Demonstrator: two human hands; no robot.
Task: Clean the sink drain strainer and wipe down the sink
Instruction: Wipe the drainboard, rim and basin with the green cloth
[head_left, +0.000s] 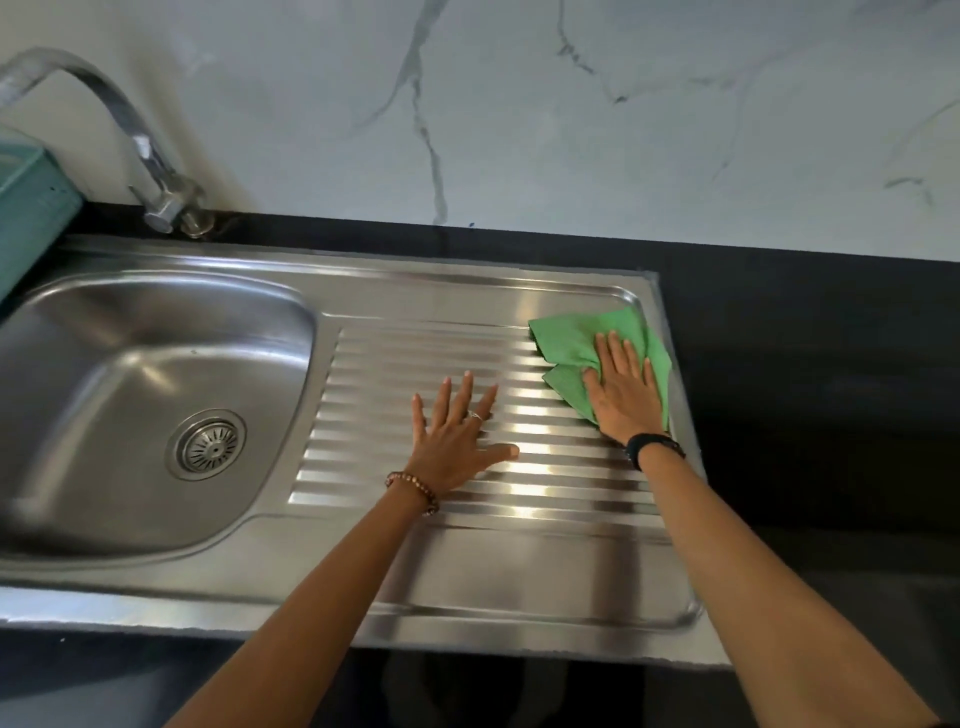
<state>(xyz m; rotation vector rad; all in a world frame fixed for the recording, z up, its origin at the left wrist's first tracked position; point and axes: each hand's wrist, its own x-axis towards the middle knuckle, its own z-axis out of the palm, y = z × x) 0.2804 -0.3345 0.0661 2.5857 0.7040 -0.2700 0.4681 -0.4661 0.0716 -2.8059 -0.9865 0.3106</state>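
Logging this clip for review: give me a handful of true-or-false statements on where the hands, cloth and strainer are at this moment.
1. The right hand presses flat on the green cloth. True.
2. The cloth lies in the basin. False: it lies at the far right corner of the ribbed drainboard.
3. The left hand rests spread on the drainboard, holding nothing. True.
4. The strainer has been lifted out. False: it sits in the drain.
5. Water runs from the faucet. False: none is visible.
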